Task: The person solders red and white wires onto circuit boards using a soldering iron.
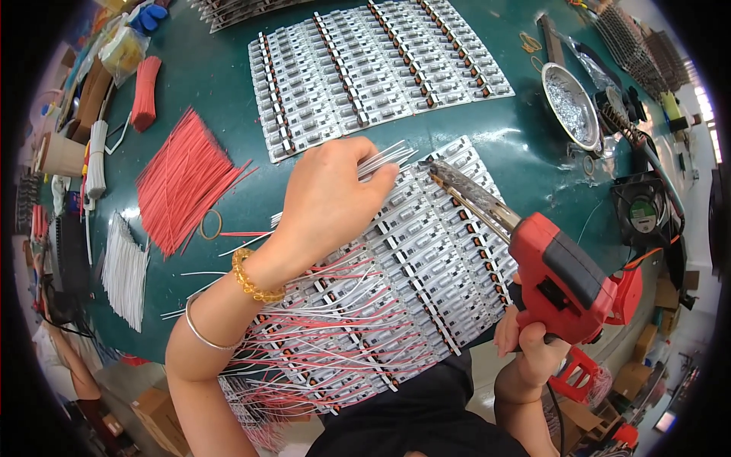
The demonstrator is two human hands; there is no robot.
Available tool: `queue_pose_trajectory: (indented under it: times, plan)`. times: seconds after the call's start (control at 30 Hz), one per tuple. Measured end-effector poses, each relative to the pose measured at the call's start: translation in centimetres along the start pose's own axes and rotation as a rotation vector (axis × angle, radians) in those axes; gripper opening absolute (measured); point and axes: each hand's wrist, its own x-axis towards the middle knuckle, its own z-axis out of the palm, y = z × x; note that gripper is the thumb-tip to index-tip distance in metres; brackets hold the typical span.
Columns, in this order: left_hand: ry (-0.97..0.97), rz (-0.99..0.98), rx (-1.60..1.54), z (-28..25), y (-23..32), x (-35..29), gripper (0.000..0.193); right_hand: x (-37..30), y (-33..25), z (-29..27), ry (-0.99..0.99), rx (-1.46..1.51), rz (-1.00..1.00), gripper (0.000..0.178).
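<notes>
A small bundle of white wires (392, 155) is pinched between the thumb and fingers of my left hand (331, 190), over the upper part of the near circuit board panel (415, 263). My right hand (533, 356) grips the handle of a red and black soldering gun (560, 276). Its long metal tip points up and left, ending close to the wire ends at the panel's far edge. Whether the tip touches the board cannot be made out. Many red and white wires (343, 324) trail leftward from the panel's left part. My left forearm hides some of them.
A second board panel (373, 65) lies at the far side of the green table. Loose red wires (183, 183), white wires (126, 270) and a red bundle (145, 93) lie left. A metal bowl (571, 107) and a small fan (641, 209) stand right.
</notes>
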Motion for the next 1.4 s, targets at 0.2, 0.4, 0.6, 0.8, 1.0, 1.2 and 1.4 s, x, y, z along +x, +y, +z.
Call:
queue_pose_trajectory:
  times: [0.2,0.4,0.6,0.8,1.0,1.2,1.4]
  plan:
    - [-0.014,-0.027,0.009,0.0,0.1,0.0,0.022,0.4,0.1,0.1,-0.025,-0.017,0.067,0.076]
    - [-0.003,-0.015,0.010,0.1,0.0,0.0,0.022,0.2,-0.4,0.3,-0.020,0.008,0.054,0.075]
    - [0.011,0.003,-0.001,0.2,0.1,0.0,0.023,-0.2,-0.2,-0.1,0.032,0.057,-0.026,0.076]
    - [0.090,-0.028,-0.139,0.2,0.2,-0.5,0.022,-1.0,0.6,-1.0,-0.023,0.093,-0.064,0.079]
    - [0.165,0.154,-0.080,0.5,1.7,-1.9,0.017,-1.7,0.4,-1.8,0.019,0.108,-0.086,0.081]
    - [0.111,0.127,0.054,1.4,1.2,-1.9,0.013,-1.5,0.7,-1.5,-0.006,0.088,-0.076,0.079]
    - [0.099,0.131,0.069,1.6,1.0,-1.9,0.012,-0.5,1.0,-1.3,-0.065,0.064,0.047,0.070]
